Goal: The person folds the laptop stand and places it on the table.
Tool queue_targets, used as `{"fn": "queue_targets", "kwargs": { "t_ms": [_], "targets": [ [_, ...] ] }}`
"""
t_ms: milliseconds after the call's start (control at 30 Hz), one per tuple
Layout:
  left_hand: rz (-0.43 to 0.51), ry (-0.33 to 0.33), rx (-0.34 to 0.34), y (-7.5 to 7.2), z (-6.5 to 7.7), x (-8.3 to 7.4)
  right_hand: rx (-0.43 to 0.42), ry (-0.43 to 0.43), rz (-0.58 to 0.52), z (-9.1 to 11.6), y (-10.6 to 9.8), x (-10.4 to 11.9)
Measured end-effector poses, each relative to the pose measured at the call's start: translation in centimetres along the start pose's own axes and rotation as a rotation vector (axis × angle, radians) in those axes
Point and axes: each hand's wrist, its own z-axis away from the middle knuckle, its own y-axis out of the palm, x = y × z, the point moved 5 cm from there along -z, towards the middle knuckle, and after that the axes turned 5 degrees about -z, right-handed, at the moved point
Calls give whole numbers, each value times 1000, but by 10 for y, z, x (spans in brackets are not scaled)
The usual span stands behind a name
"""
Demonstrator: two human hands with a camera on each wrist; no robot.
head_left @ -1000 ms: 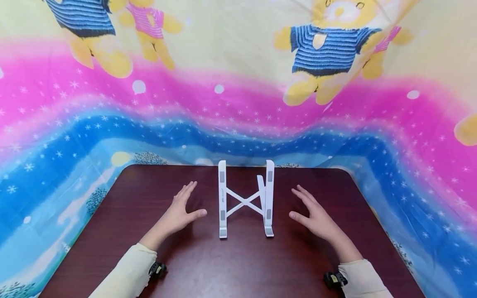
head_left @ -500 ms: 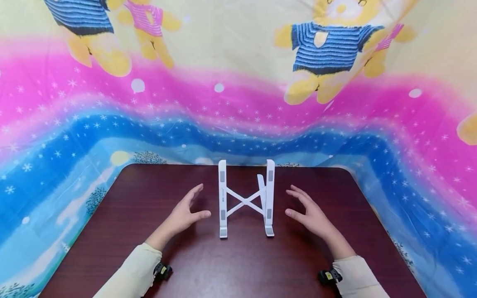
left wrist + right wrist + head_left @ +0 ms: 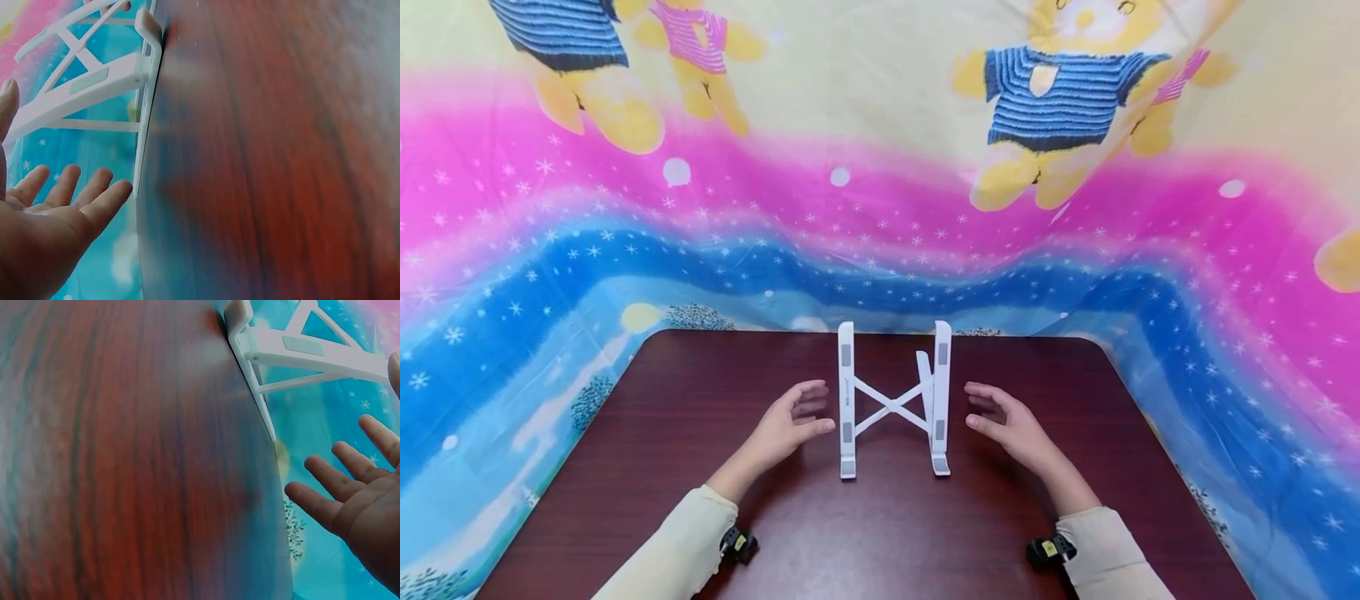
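Note:
A white folding laptop stand [image 3: 847,375] stands unfolded on the table, its two long arms joined by crossed bars, with grey pads and small lips at the near ends. To its left is my left hand [image 3: 778,429], fingers relaxed and thumb apart, a small gap from the left arm. My right hand [image 3: 1011,427] mirrors it on the other side, fingertips a little way off the right arm. Both wrist views show the palms turned toward the stand; the left hand [image 3: 56,231] and the right hand [image 3: 362,494] hold nothing.
The dark red-brown wooden table [image 3: 865,542] has rounded far corners. Behind it and along its sides hangs a colourful cloth [image 3: 880,217] printed with bears and snowflakes. Each wrist wears a black camera [image 3: 739,545] on a strap at the pale sleeve.
Both hands have moved inward toward the stand, left hand to the right and right hand to the left, with fingers bending slightly. The stand has stayed in place.

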Motion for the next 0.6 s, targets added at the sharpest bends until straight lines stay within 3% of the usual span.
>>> {"fn": "queue_targets", "kwargs": {
  "t_ms": [267,600],
  "targets": [
    [-26,-6,-13,7,-4,1,-5,54,-37,-4,7,0],
    [60,-13,-50,14,-7,3,17,111,-113,-8,21,-2]
  ]
}}
